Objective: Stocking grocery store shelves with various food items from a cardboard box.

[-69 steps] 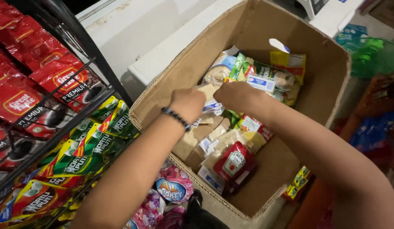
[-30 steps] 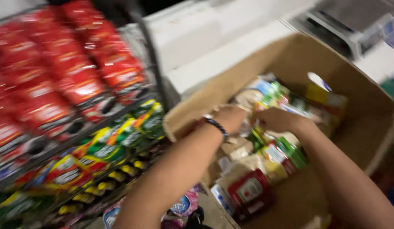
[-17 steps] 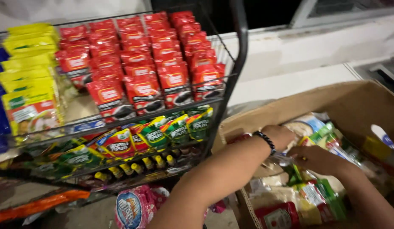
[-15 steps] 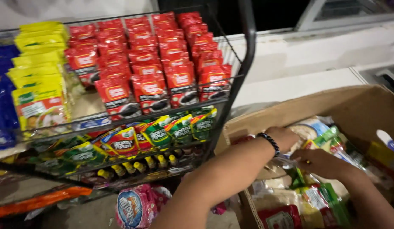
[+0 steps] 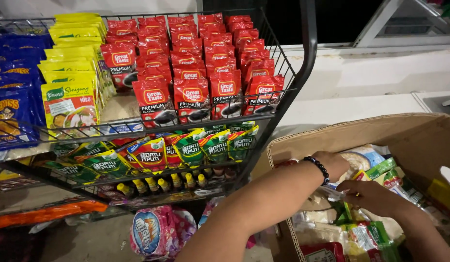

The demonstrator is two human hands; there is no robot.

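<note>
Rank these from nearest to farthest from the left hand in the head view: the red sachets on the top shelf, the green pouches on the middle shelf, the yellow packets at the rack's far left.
1. Green pouches: middle shelf, just left of the left hand.
2. Red sachets: top shelf, up and left.
3. Yellow packets: far left of the rack.

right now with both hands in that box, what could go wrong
The left hand and right hand dig among loosely heaped packets in the cardboard box, so pulling one may drag others out. The left forearm lies close to the wire rack, so it might knock the green sachets loose.
</note>
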